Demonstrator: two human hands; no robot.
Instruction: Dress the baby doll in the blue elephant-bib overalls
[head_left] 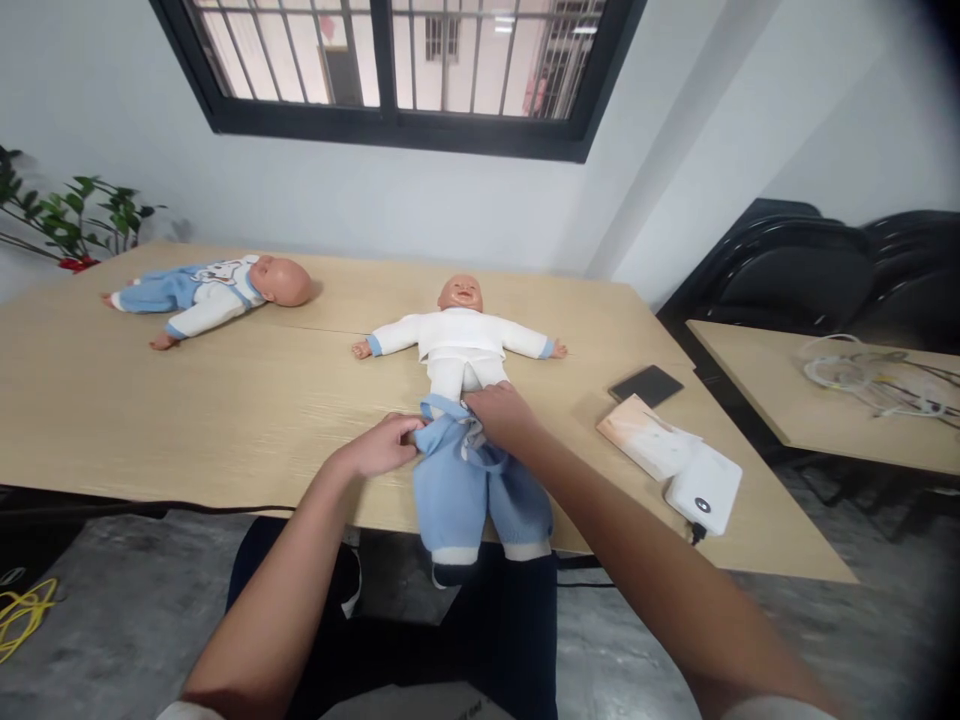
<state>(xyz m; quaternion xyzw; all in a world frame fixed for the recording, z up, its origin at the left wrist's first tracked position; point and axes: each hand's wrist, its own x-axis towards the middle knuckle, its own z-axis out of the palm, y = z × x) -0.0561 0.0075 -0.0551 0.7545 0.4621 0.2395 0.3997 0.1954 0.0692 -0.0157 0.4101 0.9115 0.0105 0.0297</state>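
A baby doll [460, 335] in a white top lies face up in the middle of the wooden table [225, 400], arms spread. Light blue knit trousers [472, 490] cover its legs up to about the hips. My left hand [382, 445] is closed on the left side of the trousers' waistband. My right hand [502, 412] grips the waistband at the right, at the doll's hips. The trouser legs with white cuffs hang over the table's near edge.
A second doll [217, 290] in blue and white lies at the table's far left. A dark phone [645, 385], a packet [645, 435] and a white box [705, 488] with a cable lie to the right. Black chairs and another table [750, 370] with cables stand at right.
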